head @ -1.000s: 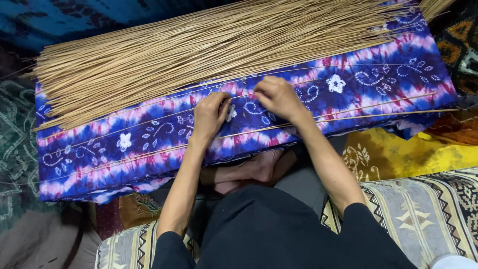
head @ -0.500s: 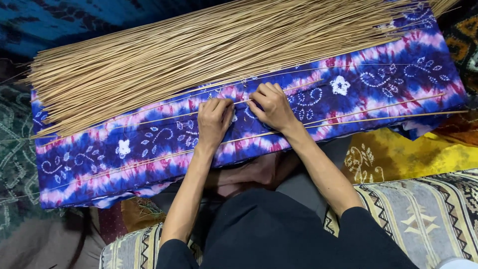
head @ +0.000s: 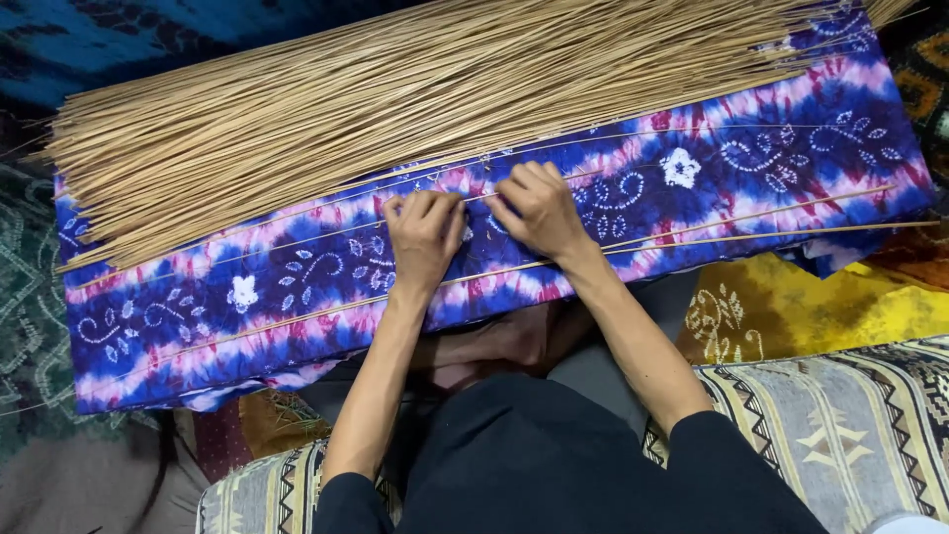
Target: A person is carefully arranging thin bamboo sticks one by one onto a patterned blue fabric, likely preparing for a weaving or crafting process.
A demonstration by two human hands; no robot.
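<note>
On the blue-and-pink tie-dyed cloth [head: 771, 178], a thin stick [head: 297, 213] is pinched by the left hand [head: 423, 235] and the right hand [head: 539, 208], knuckles curled, side by side; the big stick bundle [head: 395, 99] is piled just beyond, far side

Bare from the fingers [head: 425, 203] back along both forearms, with no rings, watch or bands to be seen. Dark, near-black sleeves [head: 351, 499] pushed up to about the elbows, well behind the fingers. Same dark plain fabric across the torso [head: 554, 465], without print or markings.
</note>
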